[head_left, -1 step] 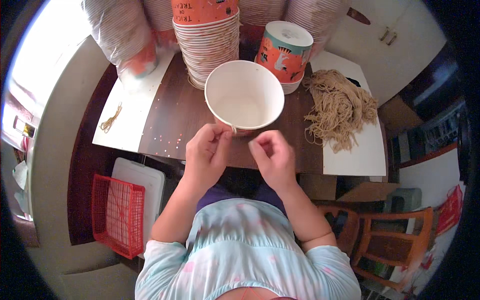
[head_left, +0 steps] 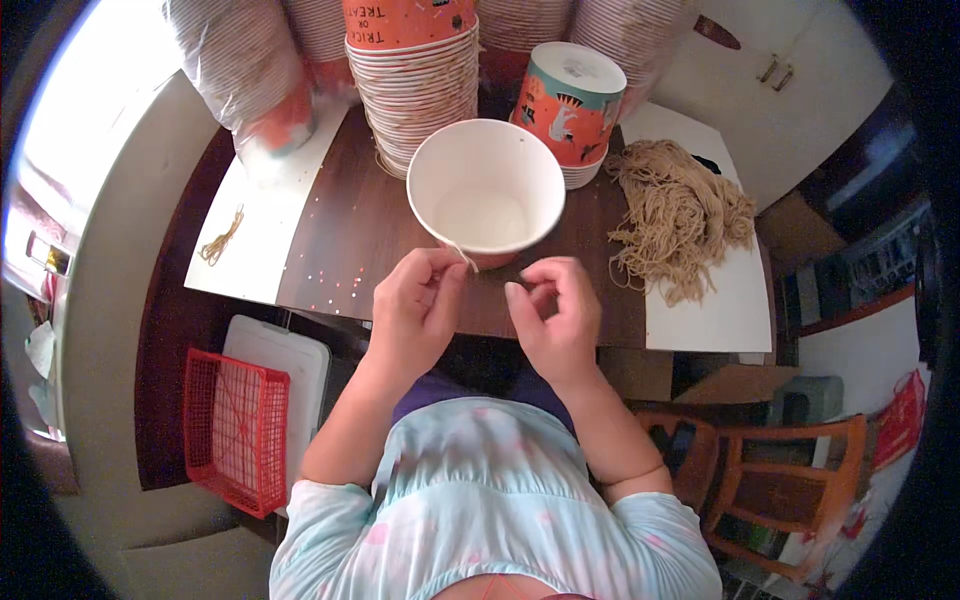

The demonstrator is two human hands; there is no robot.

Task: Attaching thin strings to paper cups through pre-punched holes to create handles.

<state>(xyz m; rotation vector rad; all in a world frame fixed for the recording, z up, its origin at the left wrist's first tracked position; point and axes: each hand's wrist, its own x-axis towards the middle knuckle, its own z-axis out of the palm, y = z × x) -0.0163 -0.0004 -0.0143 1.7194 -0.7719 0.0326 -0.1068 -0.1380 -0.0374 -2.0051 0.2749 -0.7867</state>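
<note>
A paper bucket (head_left: pixel 486 190), white inside, stands mouth up on the dark tabletop, leaning a little toward me. At its near rim, my left hand (head_left: pixel 412 300) pinches a short pale cord (head_left: pixel 466 258) between thumb and fingers. The cord's end pokes out past the fingertips. Just right of it, my right hand (head_left: pixel 556 315) hovers close to the bucket's near side. Its fingers are curled, with a gap between thumb and forefinger and nothing visible in them. The bucket's lower outside is mostly hidden.
Behind the bucket rises a tall stack of nested buckets (head_left: pixel 415 100). An upturned orange bucket (head_left: pixel 568 110) stands right of it. A heap of tan cords (head_left: pixel 680 215) lies right, a small cord bundle (head_left: pixel 222 236) left. A red basket (head_left: pixel 235 430) sits below left, a wooden chair (head_left: pixel 790 480) right.
The bucket has shifted slightly left and away from me. My right hand has moved a little right, its thumb and forefinger now parted. The cord shows more clearly at my left fingertips.
</note>
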